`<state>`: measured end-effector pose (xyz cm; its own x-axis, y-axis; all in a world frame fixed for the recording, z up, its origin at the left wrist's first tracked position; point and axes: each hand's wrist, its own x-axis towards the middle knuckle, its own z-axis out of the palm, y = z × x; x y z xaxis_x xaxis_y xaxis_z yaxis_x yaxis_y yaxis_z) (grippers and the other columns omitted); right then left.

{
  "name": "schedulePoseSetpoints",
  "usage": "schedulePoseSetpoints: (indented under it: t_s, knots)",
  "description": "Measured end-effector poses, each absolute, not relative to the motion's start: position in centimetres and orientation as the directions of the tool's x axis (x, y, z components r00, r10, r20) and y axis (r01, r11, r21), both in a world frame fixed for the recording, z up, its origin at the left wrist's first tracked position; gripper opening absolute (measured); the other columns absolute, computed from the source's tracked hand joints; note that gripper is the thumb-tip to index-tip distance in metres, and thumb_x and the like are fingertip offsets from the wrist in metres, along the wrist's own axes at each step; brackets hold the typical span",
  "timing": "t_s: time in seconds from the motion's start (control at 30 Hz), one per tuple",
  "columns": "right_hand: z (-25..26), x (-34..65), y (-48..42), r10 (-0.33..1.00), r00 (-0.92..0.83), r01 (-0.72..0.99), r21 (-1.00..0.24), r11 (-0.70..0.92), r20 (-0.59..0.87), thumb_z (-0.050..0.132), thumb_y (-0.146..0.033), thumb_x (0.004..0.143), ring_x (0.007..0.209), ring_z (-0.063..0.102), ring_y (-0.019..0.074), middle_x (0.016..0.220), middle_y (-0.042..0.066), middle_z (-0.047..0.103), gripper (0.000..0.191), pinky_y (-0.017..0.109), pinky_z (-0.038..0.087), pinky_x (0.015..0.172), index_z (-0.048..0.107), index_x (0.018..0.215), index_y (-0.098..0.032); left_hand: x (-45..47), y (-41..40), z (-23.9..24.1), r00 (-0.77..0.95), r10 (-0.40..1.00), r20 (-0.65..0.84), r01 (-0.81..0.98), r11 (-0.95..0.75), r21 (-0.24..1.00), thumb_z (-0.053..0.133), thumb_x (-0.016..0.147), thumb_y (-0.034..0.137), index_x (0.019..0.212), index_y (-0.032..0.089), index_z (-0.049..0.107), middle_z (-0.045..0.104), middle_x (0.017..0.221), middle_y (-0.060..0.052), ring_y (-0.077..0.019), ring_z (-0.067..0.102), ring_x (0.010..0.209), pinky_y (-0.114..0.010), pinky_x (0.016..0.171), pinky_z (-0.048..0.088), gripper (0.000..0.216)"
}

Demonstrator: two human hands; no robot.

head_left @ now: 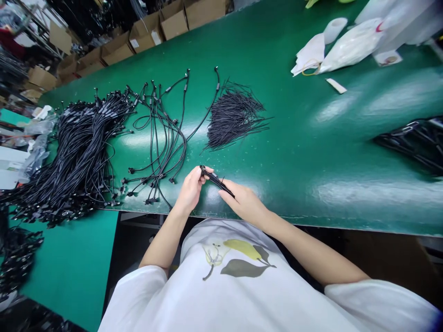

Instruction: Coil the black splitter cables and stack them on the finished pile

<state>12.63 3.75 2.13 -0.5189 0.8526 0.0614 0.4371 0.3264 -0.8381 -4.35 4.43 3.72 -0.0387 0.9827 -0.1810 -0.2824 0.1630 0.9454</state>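
A folded bundle of black cable (pixel 218 181) is held between my two hands above the front edge of the green table. My left hand (pixel 191 186) is closed on its connector end, with the thumb and fingers pinching there. My right hand (pixel 244 200) wraps around the other end, and a thin dark tie end sticks up near its fingers. Just to the left lie several loose black cables (pixel 166 138) with small connectors. Beyond my hands is a pile of short black twist ties (pixel 233 115).
A large heap of black cables (pixel 86 147) covers the table's left end. Cardboard boxes (pixel 148 34) line the far edge. White plastic bags (pixel 356 46) and a paper roll (pixel 335 30) lie at the back right, black bagged items (pixel 415 143) at the right.
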Motion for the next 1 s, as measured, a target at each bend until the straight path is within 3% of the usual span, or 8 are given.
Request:
schedulePoseSetpoints:
  t_s: [0.17,0.37,0.53,0.63,0.73,0.87,1.0]
  knots:
    - [1.5,12.7,3.6,0.852,-0.508,0.493,-0.769,0.406,0.124,0.035,-0.031,0.097,0.102,0.066,0.0265,0.117,0.014,0.066,0.037,0.039,0.052,0.085,0.054,0.124,-0.014,-5.1,4.7,2.3,-0.182,0.980,-0.084,-0.091,0.068,0.994,0.049,0.093,0.046,0.112,0.021,0.065,0.062,0.100,-0.004,-0.0120,0.053,0.084,-0.022,0.075,0.042,0.035]
    - [1.7,13.2,3.9,0.837,-0.531,0.540,-0.710,0.453,0.131,0.036,-0.031,0.098,0.100,0.065,0.0249,0.116,0.012,0.066,0.035,0.038,0.052,0.083,0.054,0.125,-0.017,-6.7,4.4,3.9,0.181,0.968,-0.173,-0.149,0.201,0.968,0.051,0.090,0.055,0.112,0.016,0.067,0.061,0.086,-0.006,-0.0137,0.056,0.075,-0.023,0.067,0.046,0.047]
    - [2.3,13.6,4.5,0.811,-0.576,0.485,-0.758,0.436,0.098,0.047,-0.040,0.095,0.096,0.065,0.0244,0.108,0.011,0.068,0.034,0.035,0.050,0.080,0.057,0.118,-0.017,-7.1,4.2,4.9,0.247,0.936,-0.251,-0.155,0.294,0.943,0.075,0.076,0.040,0.113,0.018,0.066,0.064,0.088,-0.005,-0.0150,0.063,0.077,-0.026,0.073,0.052,0.044]
    - [2.3,13.5,4.5,0.807,-0.583,0.470,-0.772,0.429,0.093,0.047,-0.039,0.095,0.098,0.066,0.0246,0.108,0.010,0.069,0.033,0.035,0.051,0.081,0.056,0.120,-0.018,-7.1,4.2,5.0,0.234,0.938,-0.256,-0.164,0.297,0.941,0.073,0.077,0.044,0.118,0.022,0.062,0.064,0.086,-0.003,-0.0146,0.065,0.073,-0.027,0.070,0.055,0.048]
    - [2.1,13.5,4.4,0.819,-0.563,0.493,-0.751,0.439,0.110,0.047,-0.037,0.096,0.104,0.065,0.0252,0.119,0.011,0.066,0.038,0.036,0.052,0.085,0.051,0.128,-0.018,-7.0,4.2,4.7,0.222,0.942,-0.253,-0.124,0.285,0.950,0.068,0.079,0.051,0.109,0.018,0.066,0.065,0.086,-0.005,-0.0156,0.066,0.073,-0.027,0.070,0.055,0.044]
    - [1.9,13.6,4.4,0.815,-0.561,0.513,-0.711,0.481,0.147,0.045,-0.035,0.096,0.109,0.064,0.0257,0.127,0.012,0.062,0.041,0.038,0.053,0.088,0.047,0.134,-0.018,-6.4,3.9,4.3,0.063,0.987,-0.150,0.091,0.144,0.985,0.055,0.089,0.050,0.107,0.017,0.067,0.067,0.087,-0.006,-0.0144,0.064,0.068,-0.027,0.069,0.053,0.040]
    - [2.1,13.3,4.5,0.831,-0.525,0.536,-0.687,0.490,0.183,0.043,-0.035,0.097,0.108,0.065,0.0246,0.128,0.011,0.063,0.040,0.037,0.053,0.089,0.050,0.133,-0.019,-6.0,3.7,4.2,-0.062,0.994,0.091,0.389,-0.059,0.919,0.053,0.092,0.036,0.124,0.023,0.060,0.068,0.110,-0.007,-0.0186,0.064,0.096,-0.031,0.092,0.047,0.035]
